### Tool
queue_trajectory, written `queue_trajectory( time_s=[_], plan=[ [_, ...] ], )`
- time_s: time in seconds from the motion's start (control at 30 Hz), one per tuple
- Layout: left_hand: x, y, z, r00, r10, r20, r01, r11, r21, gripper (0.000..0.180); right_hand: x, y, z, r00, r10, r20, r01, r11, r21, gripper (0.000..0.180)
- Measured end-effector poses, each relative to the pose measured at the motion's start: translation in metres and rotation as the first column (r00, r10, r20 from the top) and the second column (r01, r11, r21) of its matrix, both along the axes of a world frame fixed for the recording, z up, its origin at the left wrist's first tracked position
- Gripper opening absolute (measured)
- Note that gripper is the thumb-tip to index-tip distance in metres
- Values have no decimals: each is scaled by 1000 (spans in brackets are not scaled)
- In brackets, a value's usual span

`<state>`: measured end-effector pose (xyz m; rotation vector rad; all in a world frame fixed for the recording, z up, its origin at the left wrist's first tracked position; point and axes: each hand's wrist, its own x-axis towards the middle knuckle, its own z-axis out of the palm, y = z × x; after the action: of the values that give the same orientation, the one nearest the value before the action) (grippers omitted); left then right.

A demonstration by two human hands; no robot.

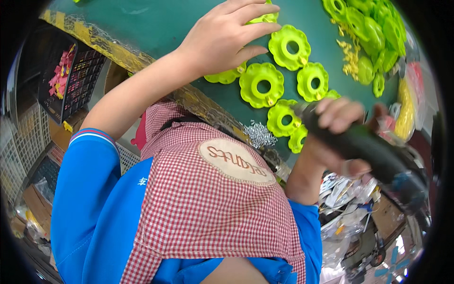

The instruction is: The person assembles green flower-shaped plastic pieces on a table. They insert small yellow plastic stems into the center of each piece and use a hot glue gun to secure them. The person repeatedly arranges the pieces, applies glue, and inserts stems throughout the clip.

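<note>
My right hand (338, 118) is wrapped round a black power screwdriver (383, 158), somewhat blurred. Its tip points left, over the lime-green flower-shaped rings (261, 85) spread on the green tabletop. Each ring has a round hole in the middle, and some carry a small yellow piece at the rim. My left hand (222, 35) lies above the rings at the upper middle, fingers stretched and apart, beside a ring (265, 18) partly hidden under the fingertips. Whether it touches that ring I cannot tell. Loose silver screws (260, 135) lie heaped at the table's near edge.
A pile of green plastic parts (373, 31) and small yellow pieces (350, 54) lies at the far right. Worn yellow tape (94, 35) lines the table edge. A black crate (78, 78) with pink parts stands at the left; plastic bags (347, 194) clutter the lower right.
</note>
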<state>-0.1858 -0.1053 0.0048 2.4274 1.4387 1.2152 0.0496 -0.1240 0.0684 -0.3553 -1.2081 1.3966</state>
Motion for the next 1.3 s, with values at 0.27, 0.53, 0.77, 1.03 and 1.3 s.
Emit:
queue_trajectory(
  time_s=[0.27, 0.53, 0.77, 1.03, 1.3],
  plan=[
    [44, -80, -11, 956, -283, 74, 292, 933, -211, 19, 10, -85, -34, 952, -235, 196, 267, 951, -154, 105],
    [64, -106, -12, 897, -334, 289, 438, 753, -490, 18, 20, -87, -19, 967, -252, 26, 253, 962, -103, 105],
    [66, -104, -16, 855, -384, 349, 517, 693, -504, 18, 28, -86, -12, 979, -202, 18, 203, 978, -56, 92],
    [64, -106, -7, 851, -399, 343, 507, 794, -334, 17, 24, -87, 8, 990, -142, 15, 143, 989, -31, 93],
    [63, -101, -10, 841, -452, 299, 516, 836, -188, 19, 20, -86, 13, 983, -185, -5, 185, 981, -52, 94]
  ],
)
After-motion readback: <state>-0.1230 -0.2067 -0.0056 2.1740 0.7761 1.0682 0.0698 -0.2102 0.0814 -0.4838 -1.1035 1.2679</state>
